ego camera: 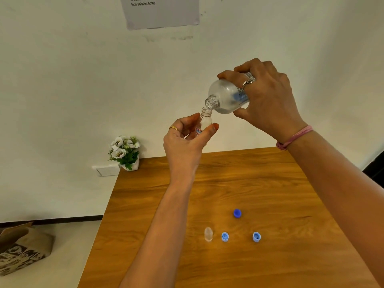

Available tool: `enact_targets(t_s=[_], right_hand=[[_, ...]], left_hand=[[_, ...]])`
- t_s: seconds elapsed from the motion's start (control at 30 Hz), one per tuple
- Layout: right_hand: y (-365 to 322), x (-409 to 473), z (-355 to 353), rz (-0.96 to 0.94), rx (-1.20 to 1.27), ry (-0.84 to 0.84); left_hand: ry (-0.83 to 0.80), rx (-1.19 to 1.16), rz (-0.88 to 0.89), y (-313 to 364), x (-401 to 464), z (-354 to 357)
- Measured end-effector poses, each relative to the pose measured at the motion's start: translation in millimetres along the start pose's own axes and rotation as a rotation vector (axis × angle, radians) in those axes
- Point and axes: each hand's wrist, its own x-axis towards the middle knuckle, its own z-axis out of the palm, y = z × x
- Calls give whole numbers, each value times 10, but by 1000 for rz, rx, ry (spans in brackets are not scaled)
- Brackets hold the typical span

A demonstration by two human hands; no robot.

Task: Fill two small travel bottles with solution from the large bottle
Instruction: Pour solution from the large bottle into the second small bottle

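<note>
Right hand grips tilted large bottle, mouth touching small bottle pinched in left hand; caps lie on tabletop below both hands.

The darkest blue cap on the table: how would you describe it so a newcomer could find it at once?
Start at the wooden table and look between the two forearms, where three blue caps lie. The dark blue cap lies farthest from the camera, above the gap between two pale blue caps. It alone is deep blue.
</note>
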Motion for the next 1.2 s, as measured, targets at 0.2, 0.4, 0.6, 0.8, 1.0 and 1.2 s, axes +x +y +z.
enact_targets(t_s=[0.2, 0.4, 0.6, 0.8, 1.0, 1.2], right_hand=[[48, 24, -30, -25, -32, 46], [65, 37, -24, -44, -51, 73], [83, 55, -5, -56, -65, 93], [90, 63, 6, -67, -74, 102], [85, 81, 12, -78, -77, 115], [90, 98, 38, -94, -81, 132]], left_hand=[[3, -6, 10, 18, -2, 30], [6, -3, 16, 12, 3, 51], [6, -16, 21, 2, 3, 73], [18, -9, 19, 0, 8, 71], [17, -20, 21, -2, 12, 72], [30, -20, 23, -22, 22, 65]])
